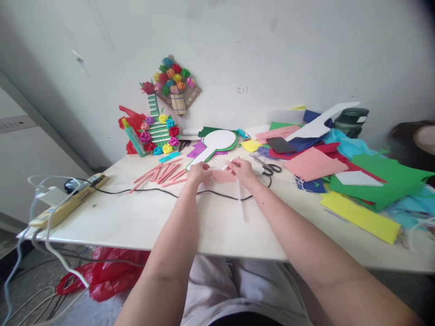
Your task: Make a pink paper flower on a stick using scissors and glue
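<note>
A small piece of pink paper (pixel 224 177) lies on the table between my hands. My left hand (pixel 200 172) is at its left edge, thumb and fingers closed together on that edge. Above the right side of the paper, my right hand (pixel 242 169) pinches a small white piece. From under this hand hangs a thin, pale, translucent strip (pixel 240 201) running toward the table's front; whether it joins the white piece is hidden. Just beyond my hands lies a white racket-shaped cutout (pixel 219 140) with a green border. Several rolled pink paper sticks (pixel 163 173) are left of my left hand.
Black-handled scissors (pixel 270 169) lie right of my right hand. A black cable (pixel 156 189) crosses the table to a power strip (pixel 73 199). Coloured sheets, including green (pixel 384 179) and yellow (pixel 360 217), pile up at right. A flower-decorated guitar-like model (pixel 159 124) and glue bottle (pixel 133 139) stand back left.
</note>
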Demonstrator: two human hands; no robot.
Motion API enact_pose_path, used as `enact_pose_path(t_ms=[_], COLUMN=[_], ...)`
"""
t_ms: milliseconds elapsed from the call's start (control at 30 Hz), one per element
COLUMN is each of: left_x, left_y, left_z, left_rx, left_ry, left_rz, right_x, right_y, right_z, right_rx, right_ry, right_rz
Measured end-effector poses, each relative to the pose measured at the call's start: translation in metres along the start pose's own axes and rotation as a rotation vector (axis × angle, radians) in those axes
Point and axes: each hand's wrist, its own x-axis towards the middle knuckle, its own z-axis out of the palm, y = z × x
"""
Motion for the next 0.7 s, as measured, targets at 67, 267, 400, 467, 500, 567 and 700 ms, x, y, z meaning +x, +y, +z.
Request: enact_pose_path(t_ms=[67,267,400,467,500,567,700], left_x=[-0.001,-0.001,0.001,0.003,0.004,0.005,0.003], left_y=[0.001,0.000,0.000,-0.002,-0.004,-0.007,-0.012], left_z=[0.004,0.013,0.014,0.012,0.010,0.006,-0.007], left_rx=[0.050,0.065,0.058,0.047,0.042,0.048,0.114], left_ry=[-0.042,-0.028,0.015,0.034,0.047,0.089,0.231], left_rz=[0.041,0.080,0.067,0.049,0.039,0.020,-0.048], right_x=[-0.001,-0.003,-0.002,-0.002,-0.002,-0.002,-0.001], right_y=[-0.002,-0.003,-0.002,-0.002,-0.002,-0.002,0.000], right_z=[0.000,0.000,-0.002,-0.004,-0.005,-0.006,-0.007], right_rx=[0.023,0.074,0.083,0.087,0.090,0.094,0.079], right_ry=[-0.016,-0.029,-0.008,0.001,0.006,0.012,0.028], right_rz=[0.005,0.037,0.045,0.034,0.030,0.026,0.038])
